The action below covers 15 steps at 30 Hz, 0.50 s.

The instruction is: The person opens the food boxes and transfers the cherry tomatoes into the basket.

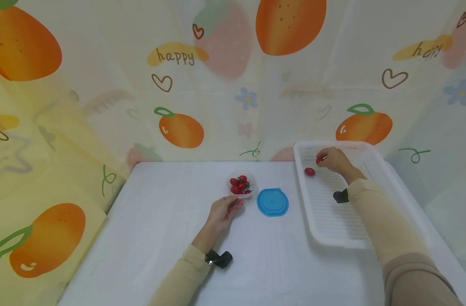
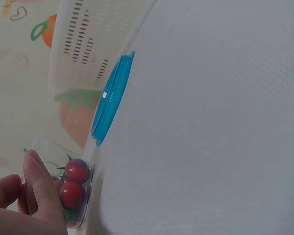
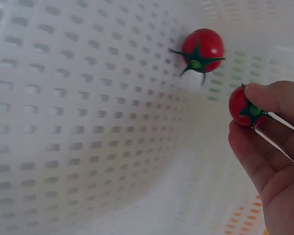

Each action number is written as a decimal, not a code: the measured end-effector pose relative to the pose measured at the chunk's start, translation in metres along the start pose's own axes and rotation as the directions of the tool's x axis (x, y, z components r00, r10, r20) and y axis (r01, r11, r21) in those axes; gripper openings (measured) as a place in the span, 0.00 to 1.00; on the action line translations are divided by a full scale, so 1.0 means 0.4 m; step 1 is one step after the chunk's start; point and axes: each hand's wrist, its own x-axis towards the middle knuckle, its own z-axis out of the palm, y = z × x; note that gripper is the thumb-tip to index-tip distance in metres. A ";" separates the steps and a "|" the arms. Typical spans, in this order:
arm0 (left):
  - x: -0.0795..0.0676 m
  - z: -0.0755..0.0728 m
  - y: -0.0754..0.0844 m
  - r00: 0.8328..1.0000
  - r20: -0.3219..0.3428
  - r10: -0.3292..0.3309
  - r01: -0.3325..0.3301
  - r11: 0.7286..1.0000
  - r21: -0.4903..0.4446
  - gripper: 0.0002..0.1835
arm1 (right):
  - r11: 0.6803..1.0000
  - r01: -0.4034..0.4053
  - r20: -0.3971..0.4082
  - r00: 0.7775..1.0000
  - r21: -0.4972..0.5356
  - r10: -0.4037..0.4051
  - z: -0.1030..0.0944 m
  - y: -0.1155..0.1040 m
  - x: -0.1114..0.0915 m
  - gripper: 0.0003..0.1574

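Note:
My right hand [image 1: 334, 160] pinches a cherry tomato [image 3: 241, 106] between thumb and fingertips, inside the white perforated basket [image 1: 309, 221]. Close by, a second cherry tomato [image 1: 309, 171] with a green stem star lies on the basket floor. My left hand [image 1: 221, 212] is at the near edge of a small clear plastic container [image 1: 242, 196], fingertips right at its rim and loosely bent. Several cherry tomatoes [image 2: 72, 195] fill that container. To its right, a blue lid [image 1: 273, 202] lies flat on the table.
The large basket stands along the right side of the white-covered table [image 1: 160, 238], its far wall near the backdrop. A fruit-printed cloth [image 1: 217, 97] hangs behind the table and along its sides. A black strap [image 1: 219, 258] is on the left wrist.

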 end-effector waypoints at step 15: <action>0.001 0.002 0.002 1.000 -0.017 -0.009 0.009 1.000 0.005 0.18 | 0.992 -0.113 0.064 0.991 -0.051 0.116 0.063 0.044 0.005 0.24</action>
